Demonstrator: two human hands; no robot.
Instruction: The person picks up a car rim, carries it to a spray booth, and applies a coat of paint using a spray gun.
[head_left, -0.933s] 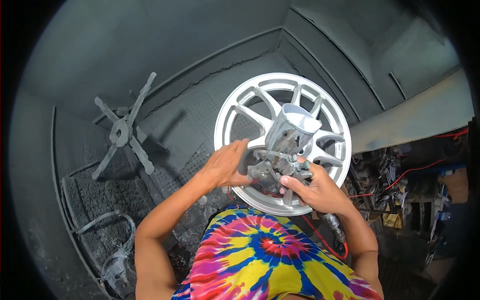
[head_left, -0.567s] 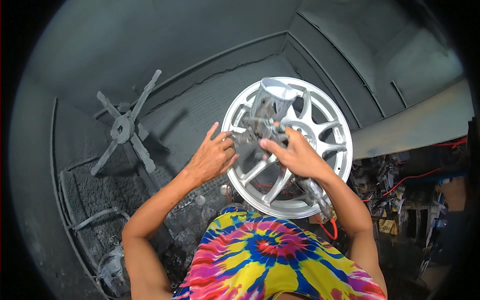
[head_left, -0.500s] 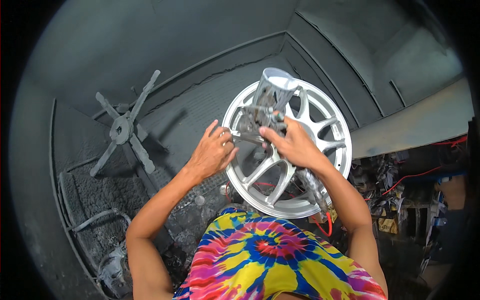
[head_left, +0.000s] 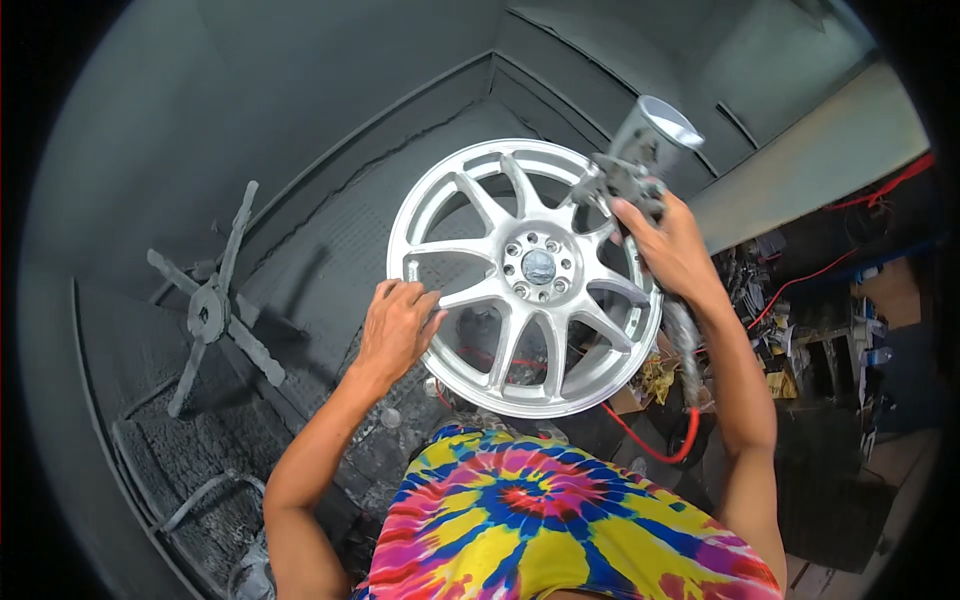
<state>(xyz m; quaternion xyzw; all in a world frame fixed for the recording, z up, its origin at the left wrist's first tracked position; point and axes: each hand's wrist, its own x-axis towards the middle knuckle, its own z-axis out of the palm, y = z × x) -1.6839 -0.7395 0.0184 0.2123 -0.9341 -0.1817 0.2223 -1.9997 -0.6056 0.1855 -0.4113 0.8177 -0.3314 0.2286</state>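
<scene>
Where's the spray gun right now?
Head view, right of centre toward the top: the spray gun is in the person's right grip, overlapping the upper-right rim of the silver wheel.

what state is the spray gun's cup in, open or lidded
Open: no lid covers the cup on the spray gun, and its pale inside shows.

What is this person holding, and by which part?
The right hand holds a spray gun by its handle. The left hand is at the left edge of the wheel; whether it grips there cannot be told.
</scene>
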